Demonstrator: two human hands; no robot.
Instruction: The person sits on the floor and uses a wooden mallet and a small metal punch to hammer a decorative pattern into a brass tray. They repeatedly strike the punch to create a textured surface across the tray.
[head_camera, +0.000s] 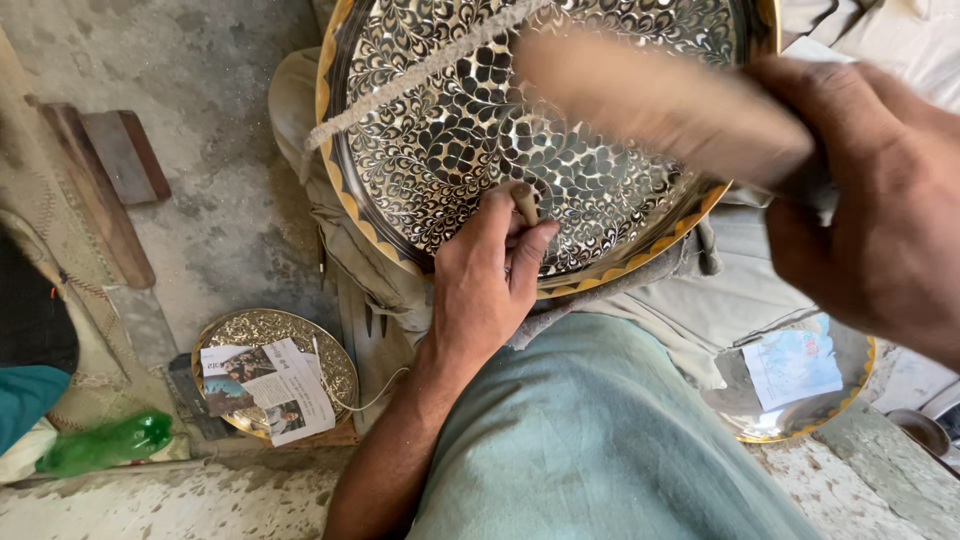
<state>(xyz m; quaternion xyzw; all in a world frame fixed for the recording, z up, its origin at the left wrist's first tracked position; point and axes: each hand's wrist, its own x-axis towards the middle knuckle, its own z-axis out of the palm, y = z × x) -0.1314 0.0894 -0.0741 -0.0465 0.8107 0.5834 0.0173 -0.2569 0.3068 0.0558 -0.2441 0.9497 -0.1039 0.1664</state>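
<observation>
A large round brass tray (470, 130) with a dense black leaf pattern rests tilted on my lap. My left hand (485, 280) is shut on a small chisel (526, 203), its tip set against the tray's lower middle. My right hand (880, 200), at the right edge, grips a wooden mallet (660, 100) that is blurred above the tray. A twisted cord (420, 75) crosses the upper part of the tray.
A smaller engraved tray (330, 355) with newspaper sheets (270, 385) on it lies on the floor at lower left. A green plastic bottle (105, 443) lies beside it. Another tray (800, 410) with paper sits at right. Wooden blocks (110, 170) rest at upper left.
</observation>
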